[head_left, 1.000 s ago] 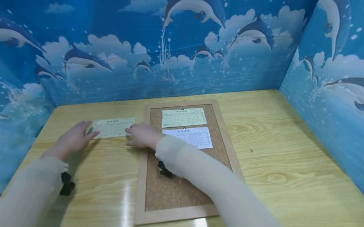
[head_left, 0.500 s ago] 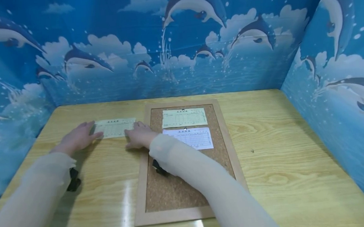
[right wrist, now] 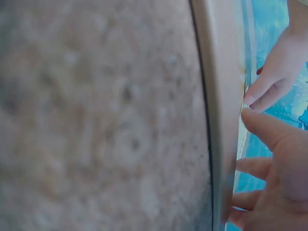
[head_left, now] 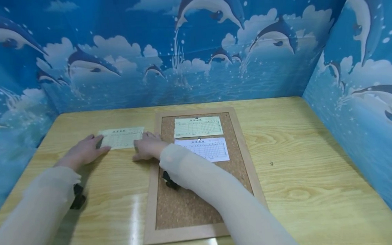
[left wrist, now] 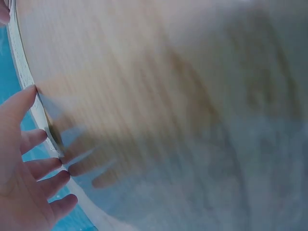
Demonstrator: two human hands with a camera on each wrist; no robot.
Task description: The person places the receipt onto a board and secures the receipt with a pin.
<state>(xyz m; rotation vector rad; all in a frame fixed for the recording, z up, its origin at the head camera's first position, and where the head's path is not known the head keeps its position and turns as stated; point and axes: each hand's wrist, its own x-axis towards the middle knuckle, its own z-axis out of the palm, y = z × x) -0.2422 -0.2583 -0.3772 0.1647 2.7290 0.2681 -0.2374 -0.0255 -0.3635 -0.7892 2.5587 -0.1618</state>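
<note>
A pale green printed paper slip (head_left: 122, 139) lies flat on the table, left of a framed corkboard (head_left: 187, 205). My left hand (head_left: 84, 151) touches the slip's left end, its thumb and fingers spread. At the slip's right end are the fingers of my right hand (head_left: 147, 146), which reaches over the board's left frame edge. In the left wrist view, the fingers of the left hand (left wrist: 29, 178) look fairly straight against the table. The right hand's thumb and fingers (right wrist: 257, 168) also look extended in the right wrist view, beside the wooden frame.
Pinned on the corkboard are another pale green slip (head_left: 198, 127) and, below it, a white slip (head_left: 211, 150), partly covered by my right sleeve. A tiny dark item (head_left: 271, 163) lies on the wooden table (head_left: 308, 194) to the right. Dolphin-print cloth (head_left: 113, 90) encloses the back and sides.
Both hands first shift slightly, the left to the right and the right a little to the left. Between the last two frames they stay nearly still at the slip's ends.
</note>
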